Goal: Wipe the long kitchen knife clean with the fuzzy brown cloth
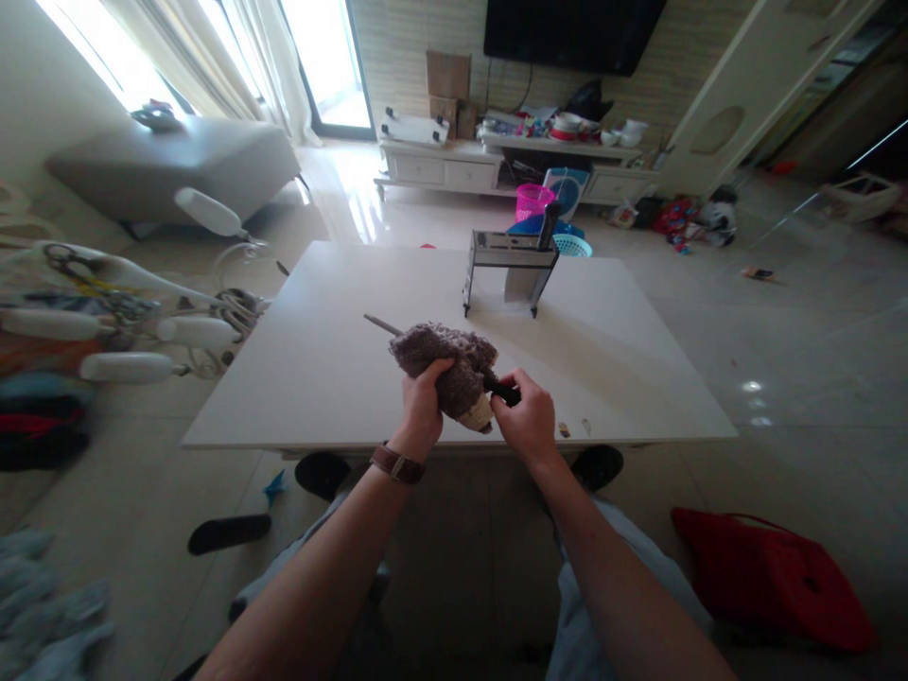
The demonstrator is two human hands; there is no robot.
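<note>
1. Left hand (422, 405), lower centre of the frame: fingers curled tight round a fuzzy brown cloth (446, 364), gripping it from the left side. Brown watch strap on that wrist.
2. Right hand (526, 414), just right of it: closed in a pinch on a dark handle (505, 391) that sticks out of the cloth's lower right end.
3. Knife (384, 326): a thin grey blade pokes out of the cloth's upper left end, tip over the bench. Cloth is wrapped round the middle, so the edge is hidden; can't tell which way it faces.
4. Handling, my read: cloth is soft, light, bunches easily and gives good grip. Knife is stiff, thin, likely sharp. Hold it by the handle and keep cloth thick between palm and blade.
5. Bench (638, 359): white, glossy, looks slippery. Cloth and knife sit above its near edge, centre. Two tiny scraps lie just right of the right hand.
6. Farther back on the bench: a grey metal knife rack (509, 260) with one dark handle standing in it, well apart from the hands. Nothing between it and the cloth.
7. Red bag (773, 577) on the floor, lower right. Drying rack (128, 322) with white bars, left edge, near the bench corner.
8. Far end: pink basket (533, 199) on the floor, cluttered TV cabinet (454, 170), grey sofa upper left.
</note>
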